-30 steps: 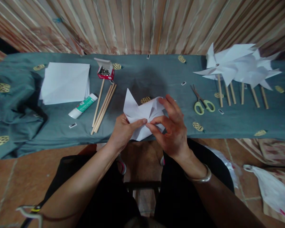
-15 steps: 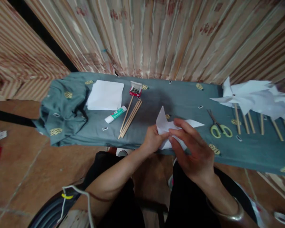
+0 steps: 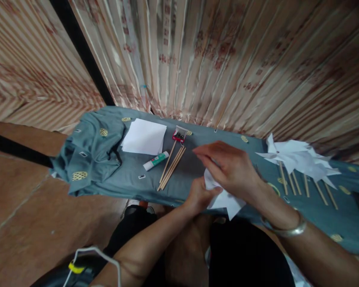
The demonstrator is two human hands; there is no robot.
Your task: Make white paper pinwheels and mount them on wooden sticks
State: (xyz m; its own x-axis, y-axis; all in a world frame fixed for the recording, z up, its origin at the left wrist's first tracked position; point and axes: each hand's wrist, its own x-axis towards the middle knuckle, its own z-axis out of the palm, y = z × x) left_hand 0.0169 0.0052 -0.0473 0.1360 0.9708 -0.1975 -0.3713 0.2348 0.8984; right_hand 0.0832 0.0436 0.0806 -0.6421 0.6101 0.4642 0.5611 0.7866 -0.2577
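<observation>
My left hand (image 3: 198, 196) pinches a folded white paper pinwheel (image 3: 229, 204) near the front edge of the table, thumb on top of its middle. Pointed paper corners stick out below and to the right. Above it, my right hand (image 3: 234, 167) is lifted off the paper, thumb and fingers drawn together at the tips and pointing left. Whether anything small is between those fingertips cannot be made out. A small red box of metal pins (image 3: 179, 135) lies open beyond the fingertips, and several wooden sticks (image 3: 172, 169) lie left of my left hand.
A stack of white paper sheets (image 3: 145, 136) and a glue stick (image 3: 155, 161) lie on the green tablecloth (image 3: 131, 185). At right are several finished pinwheels (image 3: 305, 159) on sticks. Scissors (image 3: 273, 188) are partly hidden behind my right wrist. A pleated curtain (image 3: 197, 59) hangs behind.
My right hand has left the paper and moved up and left, its fingers now together. My left hand still grips the pinwheel, which has turned and tilted. The view has shifted.
</observation>
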